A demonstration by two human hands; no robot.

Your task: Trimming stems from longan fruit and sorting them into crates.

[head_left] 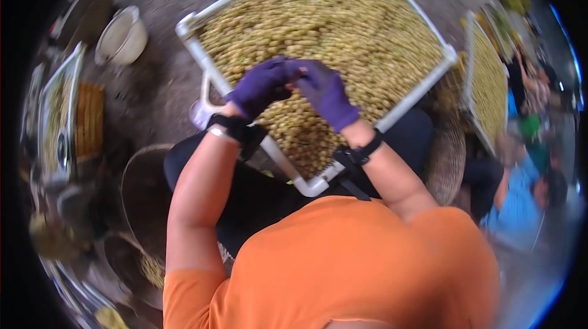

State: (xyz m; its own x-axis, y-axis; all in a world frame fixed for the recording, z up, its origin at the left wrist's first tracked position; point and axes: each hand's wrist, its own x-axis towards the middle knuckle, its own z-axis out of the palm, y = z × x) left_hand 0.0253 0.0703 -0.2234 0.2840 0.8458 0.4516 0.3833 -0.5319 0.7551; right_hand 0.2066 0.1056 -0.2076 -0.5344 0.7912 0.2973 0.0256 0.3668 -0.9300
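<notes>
A white-framed tray is heaped with small, round, yellow-green pieces, fruits or nuts; their exact kind is unclear. Over its near left part, my left hand and my right hand meet, both in purple gloves. The fingers of each are curled inward and touch or nearly touch the other hand's. A bare fingertip seems to show between them. Whatever they may pinch is hidden by the gloves and by blur. Directly below the hands lie more of the round pieces, with a darker hollow near the tray's close corner.
A whitish bucket stands at the far left. Beside the tray's left edge is a pale handled container. Dark round baskets sit by my left side, a woven basket by my right. Another filled tray and a person in blue are at right.
</notes>
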